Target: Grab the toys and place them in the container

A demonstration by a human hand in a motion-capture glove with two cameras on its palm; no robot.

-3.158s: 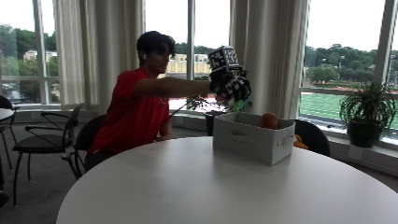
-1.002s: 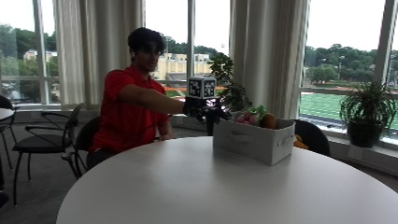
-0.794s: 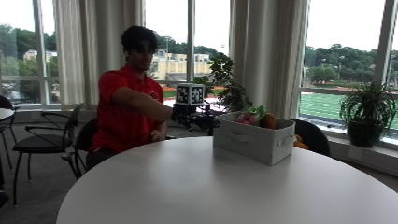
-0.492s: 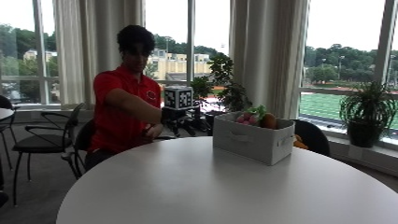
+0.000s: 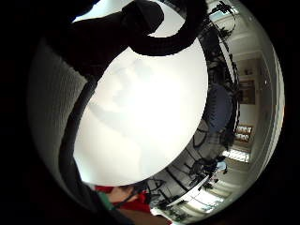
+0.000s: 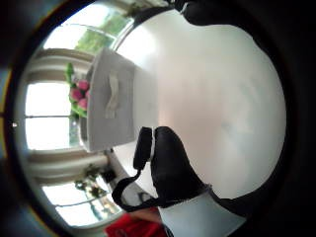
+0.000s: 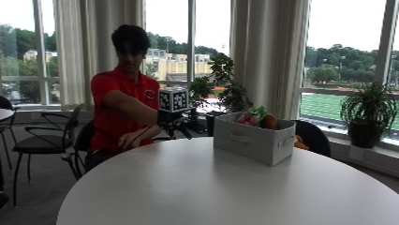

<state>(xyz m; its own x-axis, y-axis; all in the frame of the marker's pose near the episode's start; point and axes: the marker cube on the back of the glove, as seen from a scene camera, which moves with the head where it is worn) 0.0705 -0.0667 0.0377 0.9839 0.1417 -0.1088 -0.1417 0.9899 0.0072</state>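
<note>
Round white desk (image 7: 205,187): fills the near field of the outside view; its surface from the near edge up to the container carries nothing that can be made out.

White fabric container (image 7: 254,139): rectangular bin with a cut handle slot on its near long face, standing on the desk toward 1 o'clock from the desk's middle, near the far edge. The thumb-side palm view shows the same bin (image 6: 112,101) with its handle strip, set on the desk in front of the windows.

Toys (image 7: 257,118): inside the container, their tops showing above the rim; pink pieces, a green piece and an orange-brown piece can be told, exact kinds not legible. Pink and green tops also show over the rim in the thumb-side palm view (image 6: 79,94).

Right hand (image 7: 181,125): black-gloved, held out above the desk's far edge at about 11 o'clock, just beside the container's short end and apart from it. Fingers (image 7: 189,130) hang relaxed, pointing down and toward the bin, grasping nothing. Both palm views look down on bare desk (image 5: 140,108).

Left hand (image 7: 132,139): bare, resting at the desk's far edge below the right forearm.

Person: red shirt, seated behind the desk at 11 o'clock.

Beyond: dark chair (image 7: 47,140) at 9 o'clock, potted plant (image 7: 369,115) on the window ledge at 3 o'clock, curtains and windows.
</note>
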